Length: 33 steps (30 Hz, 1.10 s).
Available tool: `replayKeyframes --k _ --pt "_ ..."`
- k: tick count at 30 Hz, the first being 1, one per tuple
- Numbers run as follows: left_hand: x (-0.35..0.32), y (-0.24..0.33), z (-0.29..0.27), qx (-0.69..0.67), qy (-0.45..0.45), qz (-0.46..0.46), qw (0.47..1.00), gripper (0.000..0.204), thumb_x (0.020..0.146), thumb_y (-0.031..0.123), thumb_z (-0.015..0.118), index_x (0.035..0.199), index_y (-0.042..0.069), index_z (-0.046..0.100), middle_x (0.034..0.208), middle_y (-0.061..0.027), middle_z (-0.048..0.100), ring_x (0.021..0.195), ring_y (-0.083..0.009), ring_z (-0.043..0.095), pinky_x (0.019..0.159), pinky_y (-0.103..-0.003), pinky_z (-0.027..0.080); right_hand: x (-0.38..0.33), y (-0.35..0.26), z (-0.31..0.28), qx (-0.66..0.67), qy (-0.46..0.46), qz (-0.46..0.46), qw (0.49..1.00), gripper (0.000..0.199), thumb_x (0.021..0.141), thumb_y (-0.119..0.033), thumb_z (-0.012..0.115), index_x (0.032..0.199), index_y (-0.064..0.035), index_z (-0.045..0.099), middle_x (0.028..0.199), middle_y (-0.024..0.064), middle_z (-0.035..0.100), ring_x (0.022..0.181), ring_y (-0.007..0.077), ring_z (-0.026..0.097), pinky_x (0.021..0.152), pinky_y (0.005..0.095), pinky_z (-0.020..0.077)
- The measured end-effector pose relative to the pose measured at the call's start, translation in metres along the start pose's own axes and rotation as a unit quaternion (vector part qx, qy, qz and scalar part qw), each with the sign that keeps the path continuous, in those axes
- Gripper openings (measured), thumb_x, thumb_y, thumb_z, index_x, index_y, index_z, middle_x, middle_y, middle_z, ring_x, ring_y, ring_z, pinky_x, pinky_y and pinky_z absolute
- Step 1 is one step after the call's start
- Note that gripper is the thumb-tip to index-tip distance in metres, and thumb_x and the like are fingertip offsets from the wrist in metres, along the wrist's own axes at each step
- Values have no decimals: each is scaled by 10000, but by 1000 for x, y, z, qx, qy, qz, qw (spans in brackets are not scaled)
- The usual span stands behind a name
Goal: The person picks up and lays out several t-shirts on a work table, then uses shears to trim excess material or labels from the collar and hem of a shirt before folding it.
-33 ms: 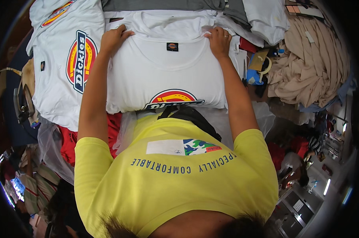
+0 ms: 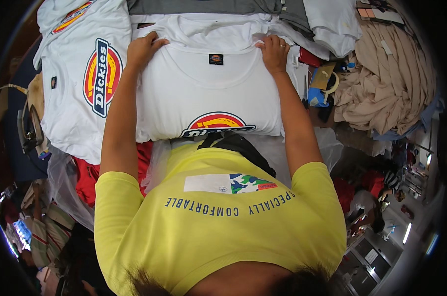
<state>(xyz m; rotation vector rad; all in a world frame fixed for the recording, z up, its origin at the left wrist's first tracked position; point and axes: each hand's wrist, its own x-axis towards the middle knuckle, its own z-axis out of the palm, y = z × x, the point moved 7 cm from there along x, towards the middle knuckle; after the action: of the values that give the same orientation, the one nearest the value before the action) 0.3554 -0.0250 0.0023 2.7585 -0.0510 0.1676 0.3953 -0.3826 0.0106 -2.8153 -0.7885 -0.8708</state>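
A white T-shirt [image 2: 203, 98] lies spread in front of me, neckline away from me, with a dark label inside the collar and a red, yellow and blue print at its near edge. My left hand [image 2: 146, 49] pinches the fabric at the left shoulder. At the right shoulder, my right hand [image 2: 274, 53], a ring on one finger, is closed on the shirt too. Some fingertips are hidden in the cloth. More white fabric [image 2: 194, 30] lies bunched just beyond the neckline, between the hands.
White printed T-shirts [image 2: 70, 93] are piled on the left, near an iron [image 2: 30, 128]. Grey cloth [image 2: 208, 6] lies at the back. To the right are a tape roll [image 2: 332, 84], a red item [image 2: 310, 56] and a beige fabric heap [image 2: 381, 84]. People work at both sides.
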Motion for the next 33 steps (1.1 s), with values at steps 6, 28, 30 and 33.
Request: replayKeyframes --k 6,28,30,33 --pt "8 -10 6 -58 -37 -57 996 501 792 540 534 736 45 585 629 -137 592 636 -314 584 574 -385 433 3 13 23 58 -66 11 996 256 788 -364 588 846 -116 570 874 26 528 833 238 503 715 380 367" --pt "9 -29 14 -243 -171 -97 950 244 808 214 633 944 11 636 783 -21 622 724 -99 535 712 -245 422 9 68 33 415 -133 125 891 255 788 -257 628 987 -98 645 914 79 609 874 260 556 817 326 421" --pt "2 -34 15 -262 -150 -98 948 232 808 201 633 939 9 635 794 -26 625 726 -100 535 720 -240 421 11 48 22 280 -149 81 945 254 756 -261 660 980 -141 656 955 61 599 927 264 537 841 352 411" --pt "-3 -12 -1 -321 -127 -61 936 173 817 142 615 906 -6 627 832 -39 628 737 -103 540 737 -240 425 5 39 6 204 -159 64 964 226 700 -270 699 900 -176 654 976 38 578 988 277 499 863 389 393"
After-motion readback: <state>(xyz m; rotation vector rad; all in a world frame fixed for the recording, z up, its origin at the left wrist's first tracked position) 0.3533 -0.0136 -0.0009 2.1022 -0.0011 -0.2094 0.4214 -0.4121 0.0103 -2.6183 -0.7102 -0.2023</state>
